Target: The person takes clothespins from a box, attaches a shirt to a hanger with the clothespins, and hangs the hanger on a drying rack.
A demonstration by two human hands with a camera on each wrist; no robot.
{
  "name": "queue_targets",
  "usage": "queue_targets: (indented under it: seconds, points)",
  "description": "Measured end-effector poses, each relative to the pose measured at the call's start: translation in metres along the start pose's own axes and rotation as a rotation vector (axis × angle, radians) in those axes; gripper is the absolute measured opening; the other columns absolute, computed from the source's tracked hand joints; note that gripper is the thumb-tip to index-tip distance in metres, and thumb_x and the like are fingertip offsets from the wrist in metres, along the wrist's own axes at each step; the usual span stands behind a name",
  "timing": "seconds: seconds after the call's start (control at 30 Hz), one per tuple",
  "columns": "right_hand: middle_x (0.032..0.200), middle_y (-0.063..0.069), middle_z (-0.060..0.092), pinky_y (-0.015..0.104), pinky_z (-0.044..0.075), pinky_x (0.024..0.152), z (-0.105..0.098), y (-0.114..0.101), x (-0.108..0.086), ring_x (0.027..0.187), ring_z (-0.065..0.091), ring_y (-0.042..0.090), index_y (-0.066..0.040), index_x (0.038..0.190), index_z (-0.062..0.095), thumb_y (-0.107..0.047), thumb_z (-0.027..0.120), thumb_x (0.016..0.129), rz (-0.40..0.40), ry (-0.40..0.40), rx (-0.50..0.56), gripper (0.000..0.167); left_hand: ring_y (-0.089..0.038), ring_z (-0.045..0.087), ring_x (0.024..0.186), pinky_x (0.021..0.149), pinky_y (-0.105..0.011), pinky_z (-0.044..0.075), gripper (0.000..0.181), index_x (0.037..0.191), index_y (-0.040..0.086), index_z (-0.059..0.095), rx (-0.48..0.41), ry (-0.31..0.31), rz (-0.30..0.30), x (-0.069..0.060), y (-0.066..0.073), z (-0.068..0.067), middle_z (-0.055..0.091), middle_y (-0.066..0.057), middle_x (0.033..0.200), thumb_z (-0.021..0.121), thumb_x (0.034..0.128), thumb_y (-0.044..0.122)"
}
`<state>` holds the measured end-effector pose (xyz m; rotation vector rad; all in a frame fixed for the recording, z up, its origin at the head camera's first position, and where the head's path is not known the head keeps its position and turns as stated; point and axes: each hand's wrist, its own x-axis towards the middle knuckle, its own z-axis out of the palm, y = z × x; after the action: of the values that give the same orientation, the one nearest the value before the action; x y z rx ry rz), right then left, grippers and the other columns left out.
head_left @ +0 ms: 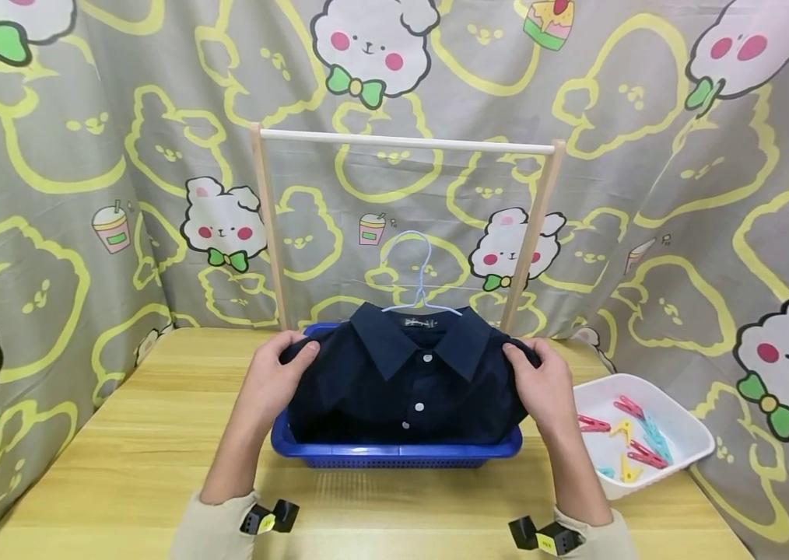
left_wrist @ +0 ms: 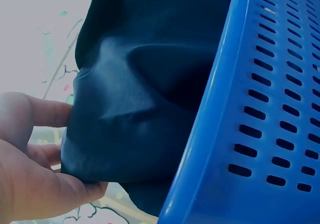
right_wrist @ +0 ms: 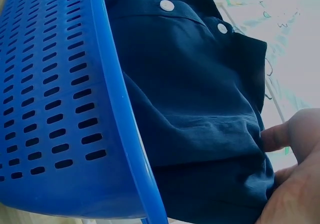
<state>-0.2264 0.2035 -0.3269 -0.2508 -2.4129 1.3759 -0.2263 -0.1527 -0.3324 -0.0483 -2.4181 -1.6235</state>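
A dark navy shirt [head_left: 394, 389] with white buttons lies bunched in a blue basket [head_left: 401, 451], its collar toward the back. From the collar rises the hook of a light blue hanger [head_left: 425, 268]; the rest of the hanger is hidden in the shirt. My left hand [head_left: 278, 377] pinches the left shoulder, and my right hand [head_left: 541, 385] pinches the right shoulder. In the left wrist view, the fingers and thumb of my left hand [left_wrist: 42, 159] hold the cloth edge beside the basket rim. My right hand [right_wrist: 292, 169] grips cloth in the right wrist view.
Behind the basket stands a rack with wooden posts and a white bar [head_left: 408, 141]. At the right, a white tray [head_left: 699, 439] holds several red, yellow and teal clothespins. A patterned curtain surrounds the wooden table [head_left: 135, 435] at the back and sides.
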Motion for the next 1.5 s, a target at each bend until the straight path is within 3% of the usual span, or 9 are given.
queue_targets:
  seconds: [0.33,0.53,0.7,0.83,0.9,1.0,1.13,1.3,1.5]
  points:
    - [0.124,0.018,0.063,0.039,0.041,0.093,-0.002,-0.001,0.000,0.113,0.054,0.030,-0.004,0.112,0.064,-0.042,0.059,0.100,0.023,-0.010,0.031,0.040,-0.024,0.052,0.105,0.088,-0.031,0.045,0.027,0.106,0.001,0.065,-0.167,0.024,-0.047,-0.001,0.006,0.003,0.058,-0.011,0.116,0.066,0.0980,0.027]
    - [0.118,0.017,0.063,0.033,0.044,0.087,-0.004,0.000,-0.001,0.106,0.056,0.027,-0.004,0.109,0.064,-0.046,0.062,0.098,-0.007,-0.028,0.038,0.044,-0.021,0.050,0.121,0.093,-0.032,0.043,0.027,0.101,0.000,0.064,-0.212,0.012,-0.059,-0.001,0.006,0.003,0.058,-0.010,0.129,0.064,0.0983,0.027]
    - [0.111,0.010,0.064,0.025,0.045,0.080,-0.003,0.003,0.001,0.098,0.055,0.020,-0.006,0.107,0.067,-0.055,0.068,0.092,-0.043,-0.018,0.105,0.051,-0.023,0.051,0.107,0.087,-0.031,0.045,0.025,0.100,0.001,0.065,-0.202,0.017,-0.056,-0.002,0.006,0.004,0.058,-0.009,0.118,0.064,0.0986,0.025]
    - [0.097,0.006,0.064,0.023,0.045,0.073,-0.002,0.003,0.000,0.089,0.055,0.016,-0.005,0.098,0.069,-0.050,0.069,0.093,-0.066,0.037,0.157,0.045,-0.022,0.051,0.102,0.086,-0.030,0.045,0.024,0.099,0.000,0.064,-0.206,0.032,-0.022,-0.002,0.006,0.006,0.058,-0.008,0.111,0.065,0.0985,0.024]
    - [0.092,0.003,0.063,0.022,0.046,0.071,-0.001,0.002,-0.001,0.086,0.054,0.015,-0.004,0.096,0.069,-0.047,0.069,0.094,-0.072,0.058,0.170,0.043,-0.022,0.048,0.107,0.090,-0.031,0.042,0.023,0.098,0.000,0.065,-0.185,0.048,0.024,-0.002,0.007,0.007,0.058,-0.011,0.112,0.065,0.0986,0.023]
    - [0.089,-0.001,0.062,0.020,0.046,0.070,0.000,0.002,-0.001,0.084,0.055,0.013,-0.003,0.097,0.070,-0.043,0.069,0.095,-0.074,0.081,0.193,0.040,-0.023,0.039,0.122,0.099,-0.037,0.037,0.023,0.100,0.003,0.067,-0.128,0.088,0.078,-0.003,0.008,0.010,0.050,-0.015,0.126,0.066,0.0981,0.026]
    - [0.085,-0.007,0.062,0.018,0.046,0.070,0.000,0.002,-0.002,0.083,0.056,0.010,-0.001,0.098,0.072,-0.037,0.070,0.096,-0.073,0.121,0.229,0.037,-0.026,0.029,0.135,0.108,-0.047,0.031,0.023,0.105,0.008,0.072,-0.063,0.180,0.114,-0.005,0.007,0.015,0.035,-0.015,0.142,0.069,0.0953,0.029]
    - [0.083,-0.011,0.062,0.017,0.046,0.070,0.001,0.002,-0.003,0.082,0.056,0.009,0.001,0.096,0.072,-0.033,0.071,0.096,-0.075,0.160,0.244,0.034,-0.030,0.033,0.133,0.107,-0.049,0.028,0.022,0.106,0.010,0.076,-0.036,0.298,0.166,-0.005,0.002,0.022,0.041,-0.016,0.139,0.073,0.0923,0.027]
    - [0.080,-0.012,0.062,0.018,0.047,0.068,0.002,0.002,-0.003,0.080,0.056,0.009,0.002,0.094,0.072,-0.033,0.071,0.095,-0.091,0.159,0.248,0.035,-0.033,0.036,0.131,0.106,-0.052,0.029,0.019,0.107,0.006,0.075,-0.059,0.359,0.210,-0.005,-0.001,0.029,0.040,-0.022,0.138,0.071,0.0941,0.019]
